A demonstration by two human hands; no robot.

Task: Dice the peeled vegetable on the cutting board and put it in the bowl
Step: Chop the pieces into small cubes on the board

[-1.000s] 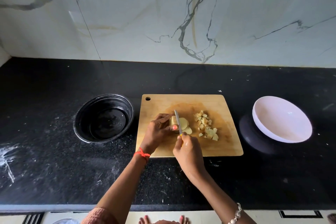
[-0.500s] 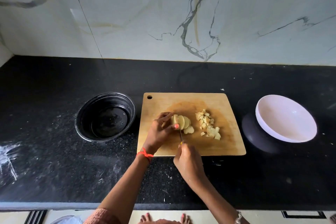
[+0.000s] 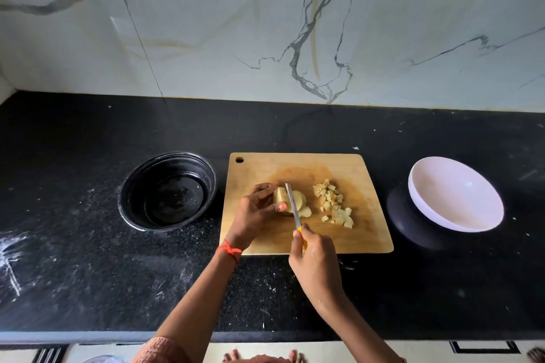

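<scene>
The black desk (image 3: 88, 244) carries the wooden cutting board (image 3: 368, 233) at centre. An empty white bowl (image 3: 442, 186) stands to its right, probably to receive the dice, and a black bowl (image 3: 138, 197) stands to its left. The left hand (image 3: 256, 212) curls round the uncut part of the peeled vegetable (image 3: 280, 196) near the board's middle, steadying it beside the blade. The right hand (image 3: 317, 262) grips the yellow handle of the knife (image 3: 292, 203), whose blade lies across the vegetable for a slice. Cut slices (image 3: 303, 206) lean just right of the blade. Diced cubes (image 3: 333, 203) lie heaped farther right, outside the cutting zone.
</scene>
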